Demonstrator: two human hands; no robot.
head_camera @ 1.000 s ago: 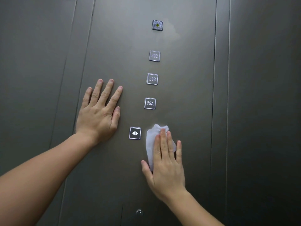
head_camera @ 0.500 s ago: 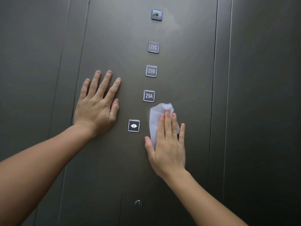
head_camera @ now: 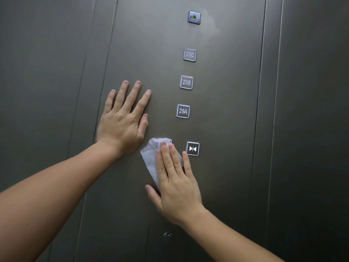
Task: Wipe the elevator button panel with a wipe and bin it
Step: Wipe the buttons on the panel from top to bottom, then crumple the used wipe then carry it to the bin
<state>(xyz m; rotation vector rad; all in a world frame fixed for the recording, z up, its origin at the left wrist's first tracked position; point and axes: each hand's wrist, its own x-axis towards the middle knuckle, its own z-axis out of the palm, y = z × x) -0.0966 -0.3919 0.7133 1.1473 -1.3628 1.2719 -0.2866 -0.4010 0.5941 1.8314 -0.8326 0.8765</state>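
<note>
Right hand, fingers flat, presses white crumpled wipe on brushed grey metal elevator panel, lower centre | left hand spread flat, centre left

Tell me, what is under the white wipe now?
The wipe, pressed by the right hand, covers a button; only a silver corner shows. Its symbol is hidden. Beside it, the door-close button is uncovered.

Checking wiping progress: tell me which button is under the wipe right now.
The lower-left button, beside the close-door button; the wipe hides all but its corner. 29A, 29B, 29C show fully.
</note>
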